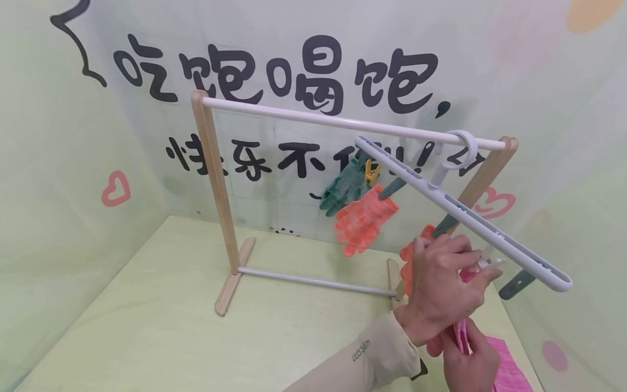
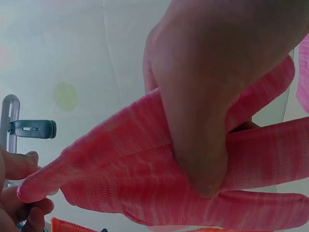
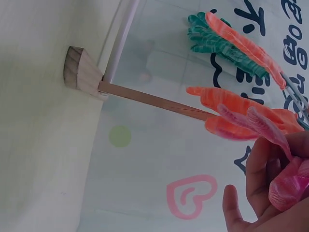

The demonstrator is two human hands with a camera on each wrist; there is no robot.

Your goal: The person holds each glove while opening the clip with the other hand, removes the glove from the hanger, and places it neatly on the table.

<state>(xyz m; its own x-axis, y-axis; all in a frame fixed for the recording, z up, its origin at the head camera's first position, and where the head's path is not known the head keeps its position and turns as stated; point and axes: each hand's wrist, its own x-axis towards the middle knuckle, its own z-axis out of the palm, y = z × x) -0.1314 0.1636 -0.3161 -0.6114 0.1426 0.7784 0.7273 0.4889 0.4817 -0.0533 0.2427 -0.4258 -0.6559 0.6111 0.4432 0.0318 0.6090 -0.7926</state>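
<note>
A pink knit glove (image 2: 130,159) spans both hands beneath the hanger. My left hand (image 1: 443,283), crossing above the right, pinches one end of it between thumb and fingers, with a small whitish piece (image 1: 492,263) showing at the fingertips. Lower down, my right hand (image 1: 472,359) grips the same glove, its thumb pressed across the fabric in the left wrist view. Close by, an empty dark green clip (image 1: 517,284) hangs from the right end of the grey hanger (image 1: 490,231). An orange glove (image 1: 406,261), partly hidden by my left hand, hangs from another clip.
The hanger hooks over the white rail (image 1: 318,120) of a wooden-legged rack (image 1: 215,185). Another orange glove (image 1: 364,218) and a green glove (image 1: 345,188) with a yellow clip (image 1: 373,171) hang farther left. More pink fabric (image 1: 509,367) lies at lower right.
</note>
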